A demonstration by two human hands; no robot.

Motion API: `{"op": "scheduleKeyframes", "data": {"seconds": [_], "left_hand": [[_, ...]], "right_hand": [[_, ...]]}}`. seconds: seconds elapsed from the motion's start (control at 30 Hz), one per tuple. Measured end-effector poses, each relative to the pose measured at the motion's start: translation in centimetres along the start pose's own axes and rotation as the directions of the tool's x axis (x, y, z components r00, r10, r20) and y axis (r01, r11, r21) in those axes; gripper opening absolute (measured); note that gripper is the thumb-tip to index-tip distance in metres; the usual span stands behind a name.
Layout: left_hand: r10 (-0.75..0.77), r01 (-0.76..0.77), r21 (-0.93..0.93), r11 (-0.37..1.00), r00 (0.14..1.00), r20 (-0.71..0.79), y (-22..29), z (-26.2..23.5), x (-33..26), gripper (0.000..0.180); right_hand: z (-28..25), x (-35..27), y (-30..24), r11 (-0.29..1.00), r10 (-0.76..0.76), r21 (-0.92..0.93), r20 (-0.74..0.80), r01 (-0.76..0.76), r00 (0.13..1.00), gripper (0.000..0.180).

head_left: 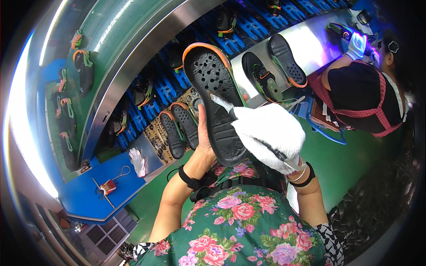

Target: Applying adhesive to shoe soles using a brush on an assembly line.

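My bare left hand (204,141) grips a black shoe sole (224,133) by its left edge and holds it up in front of me. The sole has an orange rim at its far end and round holes in its upper half; its hollow inner side faces me. In a white glove, my right hand (270,135) is closed around a brush (220,101). The brush's tip lies against the middle of the sole. Its grip is mostly hidden by the glove.
Two more soles (185,123) lie on a patterned board at left. A shoe upper (262,76) and another sole (287,60) rest on the metal ledge. Beyond runs a blue conveyor (248,33) carrying shoes. A loose glove (137,162) lies near a blue table (80,199). A co-worker (355,91) works at right.
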State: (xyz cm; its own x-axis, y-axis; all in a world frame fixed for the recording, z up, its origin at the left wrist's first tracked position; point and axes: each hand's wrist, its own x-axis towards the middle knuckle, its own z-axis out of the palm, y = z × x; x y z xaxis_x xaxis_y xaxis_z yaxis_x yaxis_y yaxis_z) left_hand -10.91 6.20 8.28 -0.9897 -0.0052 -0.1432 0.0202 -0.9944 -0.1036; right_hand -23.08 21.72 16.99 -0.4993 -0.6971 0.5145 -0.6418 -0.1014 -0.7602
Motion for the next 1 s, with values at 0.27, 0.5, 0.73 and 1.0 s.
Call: {"op": "scheduleKeyframes", "data": {"seconds": [0.27, 0.5, 0.73, 1.0], "left_hand": [[-0.008, 0.008, -0.029, 1.0, 1.0, 0.0, -0.4, -1.5, -1.5, 0.091], [0.079, 0.034, 0.225, 0.974, 0.875, -0.477, 0.2, -7.3, -3.0, 0.088], [0.137, 0.072, 0.504, 0.861, 0.921, -0.365, 0.1, -2.5, -1.4, 0.104], [0.162, -0.132, 0.187, 0.973, 0.974, -0.157, 0.1, -0.1, 1.0, 0.107]], "right_hand": [[0.9, 2.5, -0.3, 0.983, -0.15, -0.111, -0.047, 0.144, 0.988, 0.038], [3.0, 1.2, -0.7, 0.993, -0.113, 0.021, -0.128, 0.116, 0.985, 0.036], [3.6, 0.5, -0.7, 0.998, -0.053, -0.045, -0.072, 0.05, 0.996, 0.029], [2.6, 0.3, 0.1, 0.993, -0.106, -0.063, -0.142, 0.098, 0.984, 0.039]]}}
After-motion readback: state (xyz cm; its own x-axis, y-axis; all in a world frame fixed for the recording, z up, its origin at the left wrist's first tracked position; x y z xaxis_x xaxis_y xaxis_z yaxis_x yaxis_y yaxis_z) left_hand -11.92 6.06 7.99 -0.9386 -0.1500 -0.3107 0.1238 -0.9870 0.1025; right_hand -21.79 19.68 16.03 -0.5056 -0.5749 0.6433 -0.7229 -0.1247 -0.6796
